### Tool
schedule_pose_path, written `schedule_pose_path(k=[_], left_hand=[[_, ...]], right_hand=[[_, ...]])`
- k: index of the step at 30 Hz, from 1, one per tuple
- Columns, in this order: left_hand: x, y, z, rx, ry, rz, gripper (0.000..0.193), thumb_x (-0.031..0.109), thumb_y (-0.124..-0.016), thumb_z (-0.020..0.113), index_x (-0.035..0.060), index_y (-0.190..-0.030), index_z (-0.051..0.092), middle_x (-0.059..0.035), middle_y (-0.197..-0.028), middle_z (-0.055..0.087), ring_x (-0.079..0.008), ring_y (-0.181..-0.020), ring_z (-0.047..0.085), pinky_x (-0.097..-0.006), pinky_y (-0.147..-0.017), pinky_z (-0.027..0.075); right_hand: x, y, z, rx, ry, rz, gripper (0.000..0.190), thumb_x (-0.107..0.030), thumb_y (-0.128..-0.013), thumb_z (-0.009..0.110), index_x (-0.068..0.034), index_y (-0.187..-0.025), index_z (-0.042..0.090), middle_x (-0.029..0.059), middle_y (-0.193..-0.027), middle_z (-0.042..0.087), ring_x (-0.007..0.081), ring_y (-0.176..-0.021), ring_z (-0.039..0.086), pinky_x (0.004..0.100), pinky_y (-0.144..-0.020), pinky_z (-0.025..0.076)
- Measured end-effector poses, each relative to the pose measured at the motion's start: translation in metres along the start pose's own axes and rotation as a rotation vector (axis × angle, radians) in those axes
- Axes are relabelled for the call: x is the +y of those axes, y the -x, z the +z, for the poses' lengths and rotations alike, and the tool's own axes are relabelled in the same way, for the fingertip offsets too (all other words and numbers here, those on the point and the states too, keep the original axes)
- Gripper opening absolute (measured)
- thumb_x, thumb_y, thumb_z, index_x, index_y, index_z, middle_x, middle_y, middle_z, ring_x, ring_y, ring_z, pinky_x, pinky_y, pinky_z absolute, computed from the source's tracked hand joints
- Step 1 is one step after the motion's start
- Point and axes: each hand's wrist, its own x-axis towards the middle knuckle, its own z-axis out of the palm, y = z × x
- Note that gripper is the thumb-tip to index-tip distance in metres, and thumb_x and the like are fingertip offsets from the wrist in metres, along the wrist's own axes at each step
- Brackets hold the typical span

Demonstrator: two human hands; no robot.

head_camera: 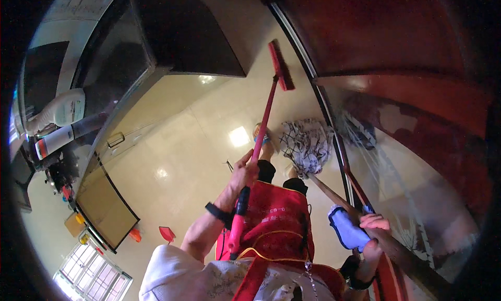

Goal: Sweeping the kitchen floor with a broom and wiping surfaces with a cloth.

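Observation:
My left hand (243, 171) is wrapped around the pink-red handle of a broom (264, 124). Its long red head (280, 66) lies on the floor ahead, its bristles not clear from above. A thick wooden mop handle (395, 248) is gripped in my right hand (372, 227), by the sliding door track. Against that handle, at my fingers, is a light blue cloth (348, 227) with a dark edge; how it is held is unclear. The mop head (307, 146), made of black-and-white patterned fabric, rests on the floor beside my feet.
A dark glossy cabinet or door panel (391, 38) rises on the right behind a metal track (297, 38). At left stands a dark counter (117, 54) with a white bottle (70, 107). A red dustpan (167, 233) and a barred window (92, 271) appear lower left.

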Motion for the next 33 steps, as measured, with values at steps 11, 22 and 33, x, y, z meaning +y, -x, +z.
schedule_pose_path(k=[11, 22, 33], left_hand=[[-0.027, -0.035, 0.014, -0.100, 0.384, -0.064, 0.049, 0.020, -0.085, 0.045, 0.0190, -0.128, 0.022, -0.0050, -0.064, 0.048, -0.0096, -0.042, 0.041, -0.0224, -0.035, 0.036], [-0.131, 0.138, 0.016, 0.091, 0.526, -0.098, 0.042, 0.019, -0.085, 0.043, 0.0134, -0.125, 0.031, -0.0026, -0.061, 0.045, -0.0073, -0.039, 0.040, -0.0183, -0.034, 0.034], [-0.218, 0.067, 0.029, -0.025, 0.400, -0.099, 0.048, 0.017, -0.084, 0.045, 0.0123, -0.128, 0.025, -0.0007, -0.062, 0.046, -0.0075, -0.042, 0.043, -0.0208, -0.035, 0.035]], right_hand=[[0.000, -0.003, 0.004, -0.002, 0.024, 0.089, 0.056, -0.056, -0.069, 0.053, -0.001, -0.077, 0.044, 0.0110, -0.072, 0.052, 0.0252, -0.070, 0.051, 0.0357, -0.070, 0.042], [0.012, -0.001, -0.015, -0.298, 0.054, 0.037, 0.055, -0.056, -0.075, 0.046, -0.002, -0.083, 0.039, 0.0101, -0.075, 0.048, 0.0226, -0.078, 0.048, 0.0365, -0.078, 0.037], [0.021, 0.012, -0.027, -0.223, -0.005, 0.056, 0.055, -0.055, -0.072, 0.050, -0.003, -0.082, 0.038, 0.0092, -0.073, 0.048, 0.0232, -0.078, 0.048, 0.0373, -0.077, 0.038]])
